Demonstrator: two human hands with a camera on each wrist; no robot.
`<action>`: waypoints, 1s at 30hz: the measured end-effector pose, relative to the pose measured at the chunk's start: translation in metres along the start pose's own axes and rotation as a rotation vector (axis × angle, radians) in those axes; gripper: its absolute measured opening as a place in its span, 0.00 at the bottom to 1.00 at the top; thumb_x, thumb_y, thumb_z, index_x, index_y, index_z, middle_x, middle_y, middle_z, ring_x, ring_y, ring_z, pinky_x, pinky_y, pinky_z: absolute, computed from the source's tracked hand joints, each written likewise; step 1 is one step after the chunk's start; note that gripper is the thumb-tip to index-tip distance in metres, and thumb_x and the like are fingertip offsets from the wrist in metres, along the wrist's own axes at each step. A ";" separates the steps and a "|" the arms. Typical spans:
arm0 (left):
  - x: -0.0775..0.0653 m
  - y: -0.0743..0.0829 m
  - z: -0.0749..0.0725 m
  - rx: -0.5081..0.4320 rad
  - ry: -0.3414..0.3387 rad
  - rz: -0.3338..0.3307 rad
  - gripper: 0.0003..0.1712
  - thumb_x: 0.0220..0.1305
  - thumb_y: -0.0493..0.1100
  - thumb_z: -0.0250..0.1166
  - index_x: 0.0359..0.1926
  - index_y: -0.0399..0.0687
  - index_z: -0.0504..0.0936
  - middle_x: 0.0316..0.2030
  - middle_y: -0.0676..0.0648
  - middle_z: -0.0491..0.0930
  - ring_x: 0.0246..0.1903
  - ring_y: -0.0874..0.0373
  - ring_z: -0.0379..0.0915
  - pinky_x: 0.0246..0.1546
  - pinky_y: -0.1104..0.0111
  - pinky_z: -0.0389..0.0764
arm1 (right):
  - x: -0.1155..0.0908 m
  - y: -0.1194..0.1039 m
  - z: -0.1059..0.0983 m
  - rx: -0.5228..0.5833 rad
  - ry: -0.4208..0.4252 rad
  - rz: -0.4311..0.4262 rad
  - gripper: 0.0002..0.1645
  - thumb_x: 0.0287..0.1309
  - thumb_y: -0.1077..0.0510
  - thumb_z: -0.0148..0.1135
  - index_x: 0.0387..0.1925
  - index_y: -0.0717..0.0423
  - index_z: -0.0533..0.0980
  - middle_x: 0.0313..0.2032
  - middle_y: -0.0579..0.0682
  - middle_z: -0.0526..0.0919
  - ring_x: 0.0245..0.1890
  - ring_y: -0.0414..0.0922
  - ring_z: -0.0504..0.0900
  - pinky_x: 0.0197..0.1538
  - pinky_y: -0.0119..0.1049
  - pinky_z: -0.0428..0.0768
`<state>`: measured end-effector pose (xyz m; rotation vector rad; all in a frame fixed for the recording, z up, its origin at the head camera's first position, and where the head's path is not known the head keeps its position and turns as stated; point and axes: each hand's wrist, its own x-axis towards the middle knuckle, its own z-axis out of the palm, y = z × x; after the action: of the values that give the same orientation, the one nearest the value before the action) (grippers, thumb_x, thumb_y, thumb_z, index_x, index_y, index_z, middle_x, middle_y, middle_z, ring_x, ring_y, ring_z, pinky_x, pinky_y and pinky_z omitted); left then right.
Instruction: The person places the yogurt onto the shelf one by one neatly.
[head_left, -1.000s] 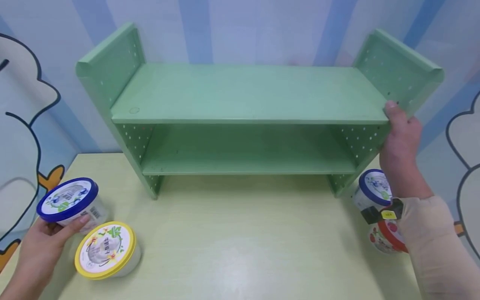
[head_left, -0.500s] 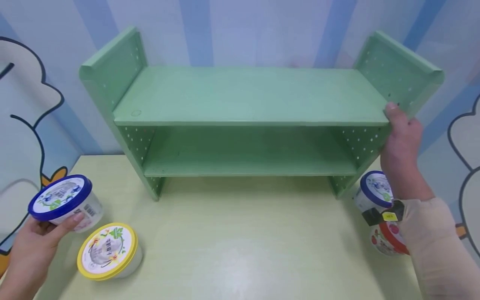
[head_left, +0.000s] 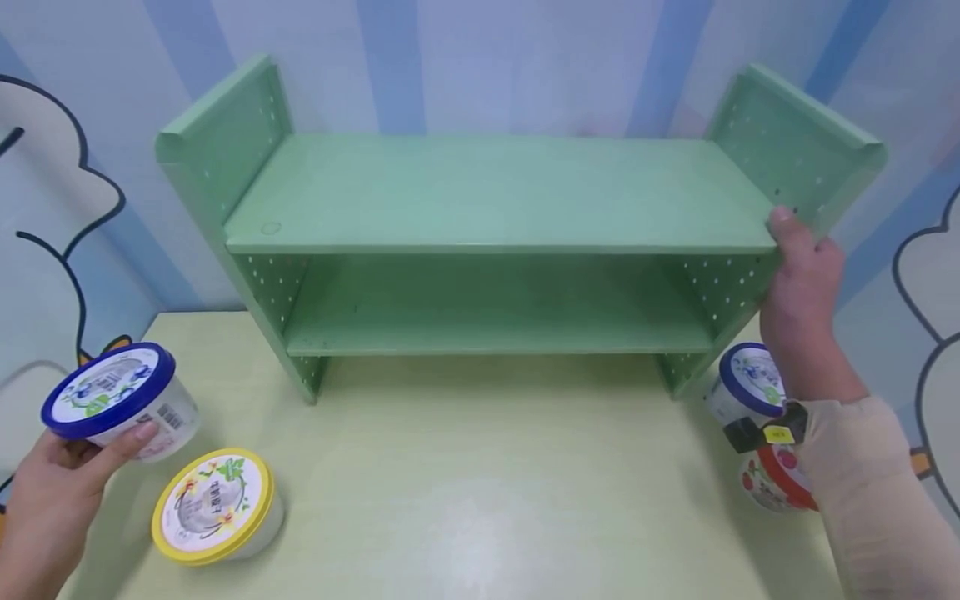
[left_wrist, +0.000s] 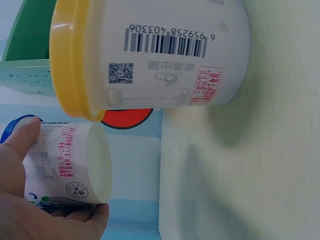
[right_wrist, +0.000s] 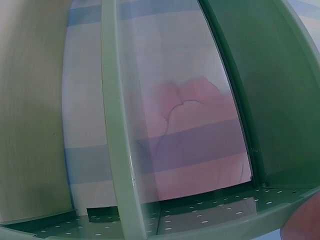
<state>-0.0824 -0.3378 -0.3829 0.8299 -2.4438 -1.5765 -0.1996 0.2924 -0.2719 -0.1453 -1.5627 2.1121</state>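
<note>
The blue-lid tub (head_left: pixel 112 396) is held up off the table (head_left: pixel 480 467) by the L hand (head_left: pixel 56 492), at the far L of the head view; its side is pressed by the thumb & its other side is wrapped by bent fingers, so the grip is closed only as far as the tub lets it; the lid is tipped a bit; the yellow-lid tub (head_left: pixel 213 504) is set on the table just beside it, not touched by the hand.

The R side of the green rack (head_left: pixel 495 192) is gripped by the R hand (head_left: pixel 802 287), w/ the thumb put by the top board's front corner; the other fingers are mostly hidden; 2 boards are held btw 2 sides w/ small holes; behind the R arm, a 2nd blue-lid tub (head_left: pixel 752 375) & a red-lid tub (head_left: pixel 776 479) are partly covered by the hand, strap (head_left: pixel 780 432) & sleeve (head_left: pixel 873 492).
</note>
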 end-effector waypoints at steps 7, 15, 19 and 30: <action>-0.002 0.000 -0.002 0.002 0.015 0.012 0.48 0.67 0.60 0.59 0.78 0.62 0.43 0.76 0.40 0.44 0.72 0.39 0.42 0.67 0.44 0.49 | -0.001 0.000 0.000 -0.002 0.013 0.016 0.21 0.63 0.51 0.65 0.53 0.56 0.74 0.47 0.51 0.81 0.45 0.44 0.81 0.50 0.32 0.78; -0.009 0.007 -0.003 -0.010 0.015 0.070 0.44 0.69 0.56 0.60 0.78 0.62 0.46 0.75 0.43 0.48 0.72 0.42 0.45 0.68 0.46 0.50 | 0.000 0.001 -0.001 -0.002 0.005 0.005 0.21 0.63 0.51 0.65 0.53 0.56 0.74 0.48 0.51 0.80 0.47 0.44 0.80 0.51 0.33 0.76; -0.013 0.009 -0.003 -0.016 0.017 0.093 0.42 0.70 0.54 0.59 0.77 0.62 0.47 0.75 0.44 0.49 0.72 0.44 0.45 0.68 0.48 0.51 | 0.000 0.001 0.000 -0.004 0.020 0.010 0.21 0.63 0.51 0.65 0.53 0.56 0.74 0.48 0.51 0.80 0.47 0.44 0.80 0.52 0.32 0.76; -0.019 0.017 -0.001 -0.014 -0.003 0.121 0.43 0.70 0.54 0.59 0.77 0.62 0.47 0.75 0.43 0.48 0.72 0.43 0.45 0.68 0.48 0.50 | 0.000 0.000 0.001 0.009 -0.003 -0.015 0.19 0.65 0.51 0.64 0.52 0.57 0.74 0.47 0.51 0.81 0.47 0.44 0.80 0.52 0.32 0.76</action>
<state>-0.0722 -0.3241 -0.3638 0.6637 -2.4315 -1.5517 -0.2000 0.2914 -0.2718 -0.1270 -1.5505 2.1087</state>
